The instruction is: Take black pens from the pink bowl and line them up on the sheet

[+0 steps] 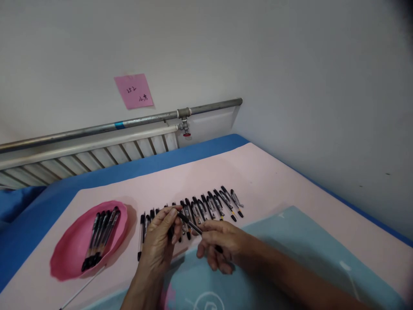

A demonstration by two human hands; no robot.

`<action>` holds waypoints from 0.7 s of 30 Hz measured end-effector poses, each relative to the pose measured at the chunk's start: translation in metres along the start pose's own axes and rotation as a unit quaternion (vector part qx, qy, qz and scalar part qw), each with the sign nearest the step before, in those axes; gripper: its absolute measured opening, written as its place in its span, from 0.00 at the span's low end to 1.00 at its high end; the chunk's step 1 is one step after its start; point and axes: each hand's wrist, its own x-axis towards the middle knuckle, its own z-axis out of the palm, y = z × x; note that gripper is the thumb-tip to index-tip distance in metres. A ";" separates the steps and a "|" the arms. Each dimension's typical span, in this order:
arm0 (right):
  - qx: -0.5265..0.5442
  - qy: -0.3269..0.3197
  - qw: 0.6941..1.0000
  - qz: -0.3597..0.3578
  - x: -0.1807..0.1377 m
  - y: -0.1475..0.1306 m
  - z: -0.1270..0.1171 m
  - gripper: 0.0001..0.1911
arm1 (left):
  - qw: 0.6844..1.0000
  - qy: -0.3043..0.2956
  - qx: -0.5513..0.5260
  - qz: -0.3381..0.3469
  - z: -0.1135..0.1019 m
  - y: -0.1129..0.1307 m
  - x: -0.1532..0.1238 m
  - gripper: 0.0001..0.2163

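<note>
A black capped pen (193, 227) is held slantwise between my two hands, over the near edge of the pink sheet. My left hand (163, 228) pinches its upper left end between thumb and fingertips. Around the lower right part of the same pen, my right hand (221, 241) closes with thumb and fingers, and a dark end shows below them. Just behind the hands lies a row of loose pens (225, 202) with clear barrels and black caps. Part of that row is hidden by my left hand. To the left, a pink bowl (63, 241) holds several similar pens (101, 237) side by side.
A pink sheet (267, 181) covers the blue surface (206, 146). Nearest me is light blue cloth (290, 232). A thin white stick (82, 287) lies before the bowl. Behind are a radiator (97, 159), a metal pipe (145, 119) and a pink note (134, 91); a wall rises at right.
</note>
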 end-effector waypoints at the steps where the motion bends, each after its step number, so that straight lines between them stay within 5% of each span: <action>1: 0.014 -0.015 1.000 0.016 -0.001 -0.001 0.000 0.14 | 1.000 -0.001 0.000 -0.001 0.000 0.001 0.000 0.11; 7: -0.025 0.049 0.998 -0.018 -0.001 -0.001 -0.001 0.10 | 1.000 0.015 -0.017 0.004 -0.001 0.000 0.002 0.11; 12: 0.032 0.017 0.999 0.027 -0.001 0.000 -0.002 0.09 | 0.999 0.016 -0.044 0.001 -0.003 0.007 0.005 0.09; 17: 0.026 0.064 0.998 0.000 0.000 0.000 -0.008 0.10 | 0.991 0.076 -0.108 0.027 -0.015 0.017 0.011 0.06; 21: 0.022 0.074 0.997 -0.005 0.002 0.000 -0.007 0.10 | 0.999 0.013 -0.024 -0.036 -0.006 0.006 0.006 0.09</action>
